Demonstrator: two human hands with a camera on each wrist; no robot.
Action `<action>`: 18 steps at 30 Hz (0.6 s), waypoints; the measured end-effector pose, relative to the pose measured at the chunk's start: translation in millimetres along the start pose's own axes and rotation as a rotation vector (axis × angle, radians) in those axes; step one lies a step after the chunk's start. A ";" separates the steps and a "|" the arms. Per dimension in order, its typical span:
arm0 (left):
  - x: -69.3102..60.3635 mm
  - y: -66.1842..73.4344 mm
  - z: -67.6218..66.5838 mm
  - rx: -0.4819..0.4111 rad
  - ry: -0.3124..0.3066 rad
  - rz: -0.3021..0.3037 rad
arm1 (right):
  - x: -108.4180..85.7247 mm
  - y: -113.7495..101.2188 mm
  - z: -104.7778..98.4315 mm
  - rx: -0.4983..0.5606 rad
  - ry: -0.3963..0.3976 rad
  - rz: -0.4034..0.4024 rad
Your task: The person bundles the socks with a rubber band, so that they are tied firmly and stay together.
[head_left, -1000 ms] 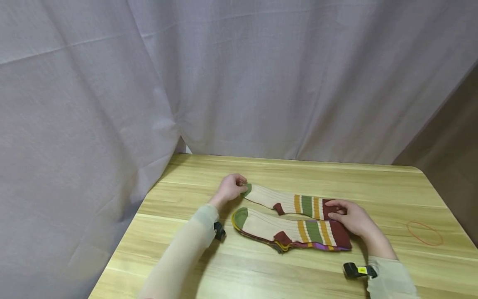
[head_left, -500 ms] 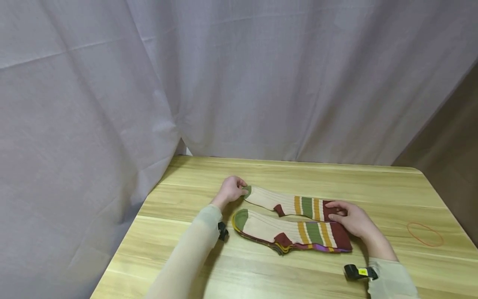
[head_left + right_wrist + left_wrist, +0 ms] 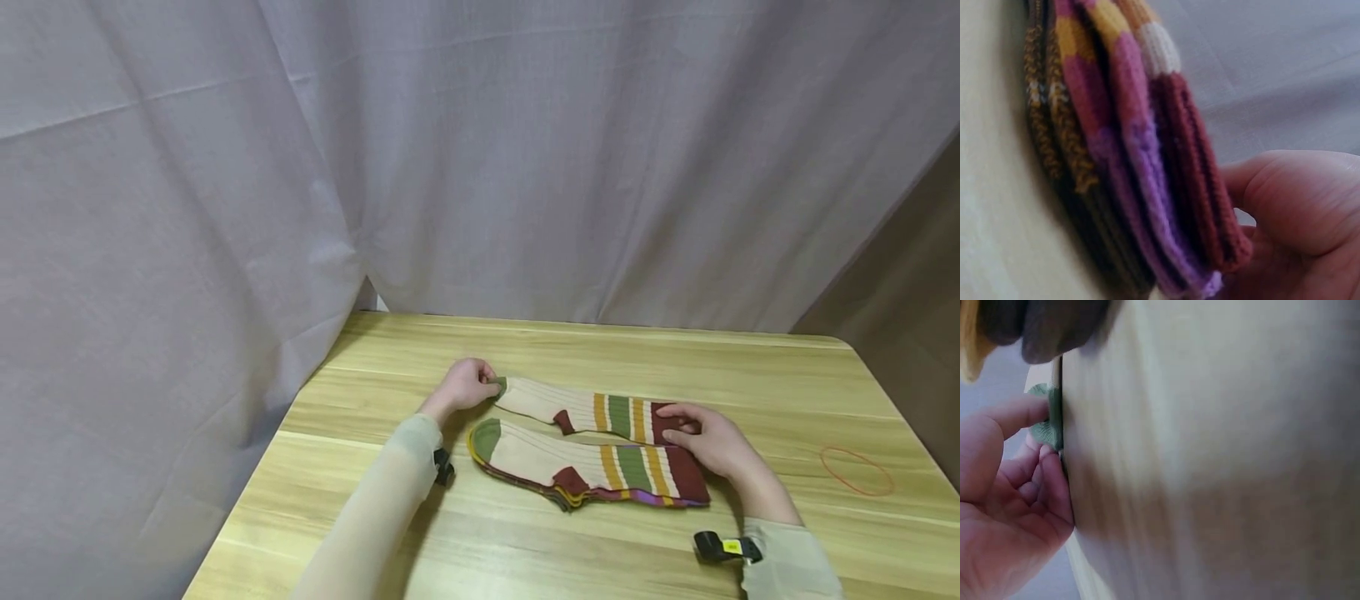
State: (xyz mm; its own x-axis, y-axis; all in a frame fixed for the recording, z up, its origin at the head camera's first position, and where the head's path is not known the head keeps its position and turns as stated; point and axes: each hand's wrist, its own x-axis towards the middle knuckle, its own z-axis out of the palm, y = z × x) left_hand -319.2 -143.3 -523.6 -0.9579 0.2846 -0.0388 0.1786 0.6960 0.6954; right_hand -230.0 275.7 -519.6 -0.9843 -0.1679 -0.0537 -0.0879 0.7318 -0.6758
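A cream ribbed sock (image 3: 536, 400) with a green toe, orange and green stripes and a burgundy cuff lies flat on the wooden table. At its toe my left hand (image 3: 463, 386) pinches the green tip (image 3: 1054, 419) between thumb and fingers. The burgundy cuff is held by my right hand (image 3: 712, 437), its thumb and fingers curled at the end. Nearer me lies a neat stack of socks (image 3: 532, 454), a matching cream one on top. Purple, mustard and dark brown edges (image 3: 1104, 250) show beneath it. Some of my right fingertips are hidden.
The table (image 3: 480, 550) has a pale wood grain. An orange-red loop (image 3: 855, 471) lies at its right side. Grey curtains (image 3: 480, 167) hang behind and to the left. A small black camera sits on each wrist.
My left hand has shifted slightly toward me, drawing the far sock's toe a little closer to the stack. The right hand stays at the cuff.
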 end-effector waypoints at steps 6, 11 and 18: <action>-2.7 -6.4 1.1 -0.071 0.046 0.006 | -0.5 2.4 0.8 0.011 0.003 0.002; -5.4 -7.4 0.5 -0.118 0.060 -0.017 | -2.4 5.4 0.6 0.020 0.014 -0.003; -5.7 -6.9 -0.3 -0.150 0.026 -0.060 | -5.8 6.4 0.1 0.039 0.018 0.009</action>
State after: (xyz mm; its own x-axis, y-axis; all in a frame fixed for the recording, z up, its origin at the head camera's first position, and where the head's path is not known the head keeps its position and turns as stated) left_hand -315.1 -150.0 -528.0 -0.9718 0.2264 -0.0663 0.0867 0.6043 0.7920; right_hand -224.9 281.3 -523.7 -0.9877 -0.1492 -0.0469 -0.0734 0.7070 -0.7034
